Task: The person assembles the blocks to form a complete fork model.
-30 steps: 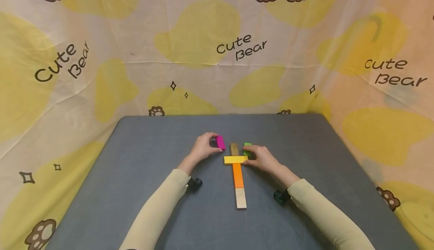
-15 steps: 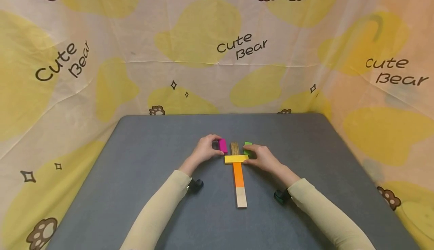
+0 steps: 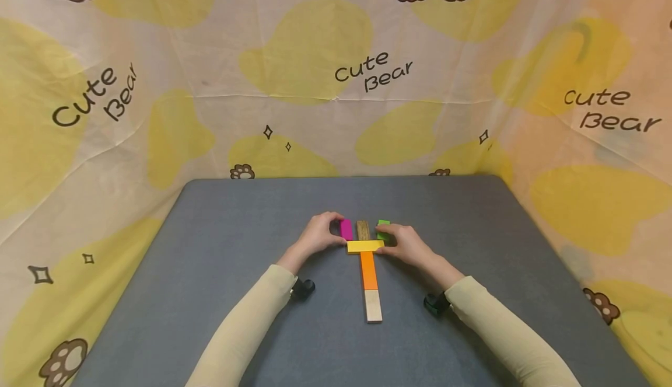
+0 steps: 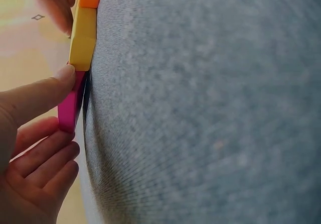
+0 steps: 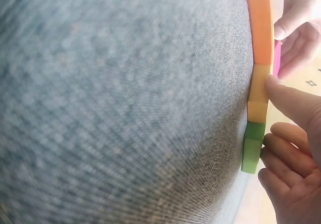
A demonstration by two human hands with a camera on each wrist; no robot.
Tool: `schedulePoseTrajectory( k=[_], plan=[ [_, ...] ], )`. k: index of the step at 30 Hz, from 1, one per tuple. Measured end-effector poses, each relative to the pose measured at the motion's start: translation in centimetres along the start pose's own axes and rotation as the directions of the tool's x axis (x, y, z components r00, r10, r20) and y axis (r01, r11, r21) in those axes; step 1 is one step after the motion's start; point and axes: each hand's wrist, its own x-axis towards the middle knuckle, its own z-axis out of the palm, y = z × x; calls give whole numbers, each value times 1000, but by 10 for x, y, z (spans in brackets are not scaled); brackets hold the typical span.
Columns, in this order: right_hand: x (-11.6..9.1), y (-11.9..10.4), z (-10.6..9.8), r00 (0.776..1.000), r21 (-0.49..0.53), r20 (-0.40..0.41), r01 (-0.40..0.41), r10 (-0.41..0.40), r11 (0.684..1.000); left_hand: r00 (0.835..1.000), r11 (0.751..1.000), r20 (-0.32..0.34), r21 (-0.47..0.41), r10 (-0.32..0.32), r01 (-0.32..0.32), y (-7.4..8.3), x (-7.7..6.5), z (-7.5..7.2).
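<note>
My left hand (image 3: 317, 231) pinches a magenta block (image 3: 346, 229) between thumb and fingers, left of a brown wooden block (image 3: 363, 230). In the left wrist view, the magenta block's near end is right at the yellow block (image 4: 83, 40). At the right, my right hand (image 3: 405, 244) is curled about a green block (image 5: 252, 154), partly hidden by its fingers in the head view. Its thumb touches the yellow block's right end. An orange block (image 3: 369, 271) and a pale wooden block (image 3: 373, 306) run in line from the yellow crosspiece towards me.
A grey cloth-covered table (image 3: 220, 229) carries the blocks. A printed bear curtain (image 3: 294, 72) hangs behind it and along both sides. Small dark cameras (image 3: 303, 288) are strapped at both wrists, low beside the sleeves.
My left hand has brought the magenta block slightly nearer and to the right, down to the yellow block's left end, and straightened it beside the brown block. My right hand stays put.
</note>
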Motion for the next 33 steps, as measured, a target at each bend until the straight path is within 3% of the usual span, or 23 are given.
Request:
schedulePoseTrajectory(
  k=[10, 33],
  plan=[
    [1, 1, -1, 1000, -4, 3, 5, -5, 1000, 1000, 999, 7, 29, 18, -18, -2, 0, 0],
    [0, 0, -1, 1000, 5, 2, 14, -14, 1000, 1000, 995, -13, 101, -9, 10, -4, -1, 4]
  ],
)
